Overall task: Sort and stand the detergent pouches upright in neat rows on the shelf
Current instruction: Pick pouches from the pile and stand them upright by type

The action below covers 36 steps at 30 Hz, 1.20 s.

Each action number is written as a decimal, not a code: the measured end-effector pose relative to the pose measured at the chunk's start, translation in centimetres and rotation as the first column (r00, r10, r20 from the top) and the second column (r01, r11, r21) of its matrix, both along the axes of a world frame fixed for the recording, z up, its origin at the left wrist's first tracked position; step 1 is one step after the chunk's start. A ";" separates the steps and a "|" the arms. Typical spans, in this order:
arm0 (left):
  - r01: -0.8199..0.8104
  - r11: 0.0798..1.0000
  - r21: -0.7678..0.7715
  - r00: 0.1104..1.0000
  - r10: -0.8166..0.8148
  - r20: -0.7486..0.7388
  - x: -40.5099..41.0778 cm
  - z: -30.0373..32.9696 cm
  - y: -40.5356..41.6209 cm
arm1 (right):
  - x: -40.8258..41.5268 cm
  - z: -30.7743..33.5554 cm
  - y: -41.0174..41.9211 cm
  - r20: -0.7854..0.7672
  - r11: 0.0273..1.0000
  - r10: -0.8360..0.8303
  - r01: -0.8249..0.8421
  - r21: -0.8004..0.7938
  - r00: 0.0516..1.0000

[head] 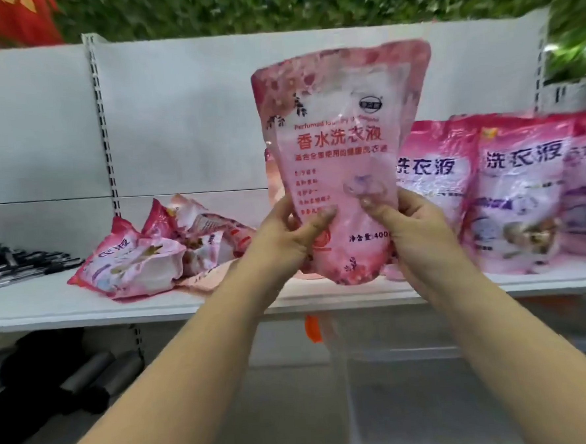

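Both grips clamped on pink pouch [343, 164]: left hand [285, 236], right hand [419, 234], upright above shelf [84, 303] front edge.

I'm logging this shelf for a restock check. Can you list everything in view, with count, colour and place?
held pouch: one, pale pink, upright above the shelf's front edge
standing pouches: at least three, pink and purple, row at shelf right
fallen pouches: several, pink, heap at shelf left
dark items: black, too blurred to count, far left
shelf: one, white
left hand: grips the held pouch's lower left
right hand: grips its lower right
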<state>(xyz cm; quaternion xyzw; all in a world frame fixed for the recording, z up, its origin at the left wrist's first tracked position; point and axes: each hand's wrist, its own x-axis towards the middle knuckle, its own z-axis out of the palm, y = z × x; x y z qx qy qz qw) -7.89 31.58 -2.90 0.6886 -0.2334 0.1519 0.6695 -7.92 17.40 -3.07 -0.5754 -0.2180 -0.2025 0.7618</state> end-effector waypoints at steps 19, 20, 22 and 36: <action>-0.058 0.992 -0.115 0.996 0.049 -0.074 4.6 -3.6 1.0 | 4.3 -3.4 0.1 -0.034 0.904 -0.109 0.085 -0.419 0.994; -0.083 0.993 -0.079 0.995 0.078 -0.070 4.5 -3.7 1.0 | 4.2 -3.4 0.2 -0.018 0.905 -0.133 0.114 -0.410 0.991; -0.172 0.985 0.023 0.985 0.173 -0.022 4.2 -3.8 0.8 | 4.1 -3.4 0.2 0.024 0.888 -0.194 0.186 -0.422 0.981; -0.323 0.935 -0.145 0.902 0.350 0.252 -2.0 -6.0 6.2 | 0.4 -4.8 1.5 0.446 0.466 -0.477 0.648 -0.602 0.757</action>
